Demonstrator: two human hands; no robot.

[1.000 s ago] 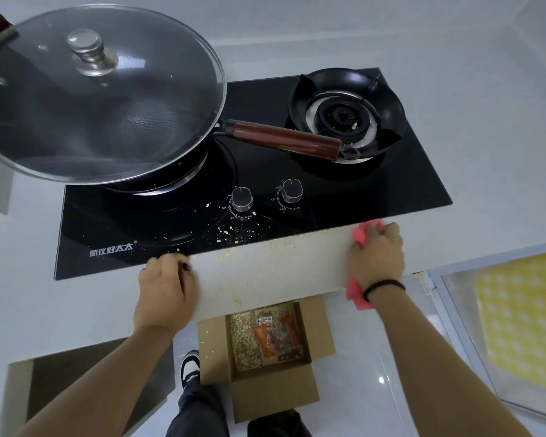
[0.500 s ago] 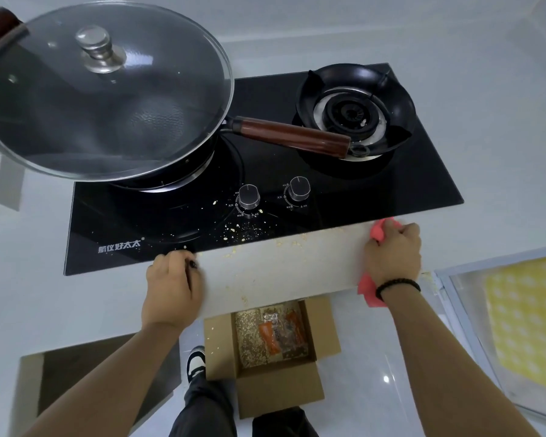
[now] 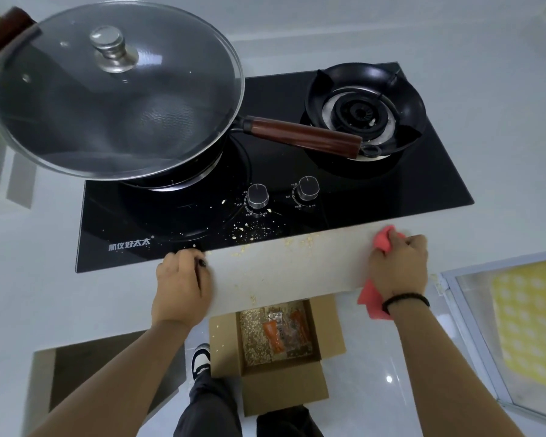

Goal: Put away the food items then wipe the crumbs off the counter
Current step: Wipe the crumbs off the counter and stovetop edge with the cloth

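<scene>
I hold a pale beige flat board level at the counter's front edge, with crumbs scattered on it. My left hand grips its left end. Gripping the right end is my right hand, which has a pink cloth bunched in the same grip. More crumbs lie on the black hob near the knobs. Below the board, an open cardboard box on the floor holds orange food packets and loose crumbs.
A lidded wok sits on the left burner, its wooden handle reaching toward the bare right burner. White counter surrounds the hob. A framed panel with yellow patterned cloth is at the lower right. My shoe is beside the box.
The view has shifted slightly, so the hob and wok sit a little further right in the picture. Both hands keep the same hold on the board, and the cloth stays in the right hand.
</scene>
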